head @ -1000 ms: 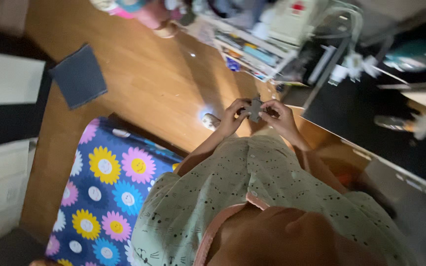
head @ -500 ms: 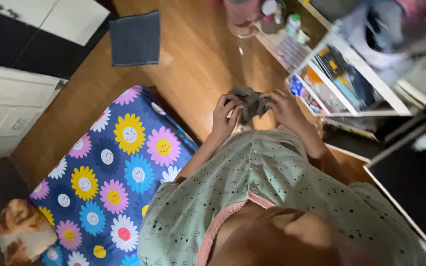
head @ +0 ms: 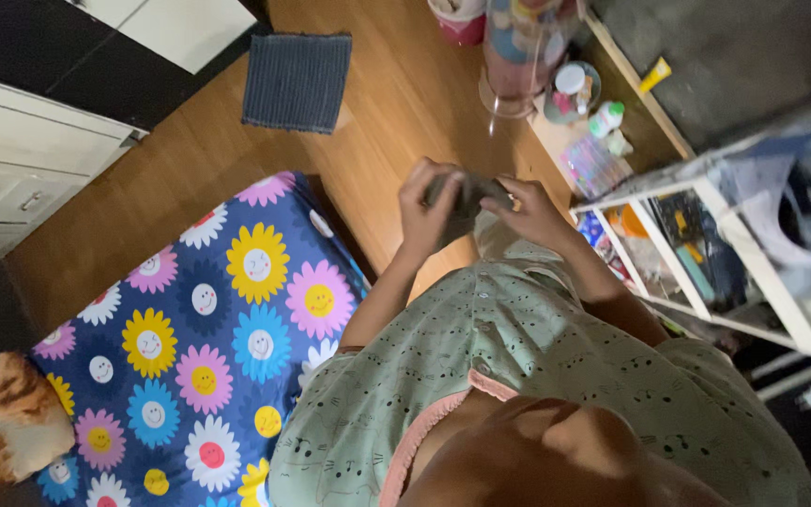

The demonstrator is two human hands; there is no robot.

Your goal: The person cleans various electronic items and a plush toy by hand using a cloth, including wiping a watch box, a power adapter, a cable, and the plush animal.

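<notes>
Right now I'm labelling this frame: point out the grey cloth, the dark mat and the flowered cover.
grey cloth [head: 469, 194], head view, crumpled middle between both hands.
dark mat [head: 297, 82], head view, centre of its ribbed surface.
flowered cover [head: 201, 340], head view, blue ground between flowers.

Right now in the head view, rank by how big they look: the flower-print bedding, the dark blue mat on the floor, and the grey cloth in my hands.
1. flower-print bedding, by far the largest.
2. dark blue mat.
3. grey cloth, smallest, though it is bunched between the left hand and right hand, so partly hidden.
</notes>
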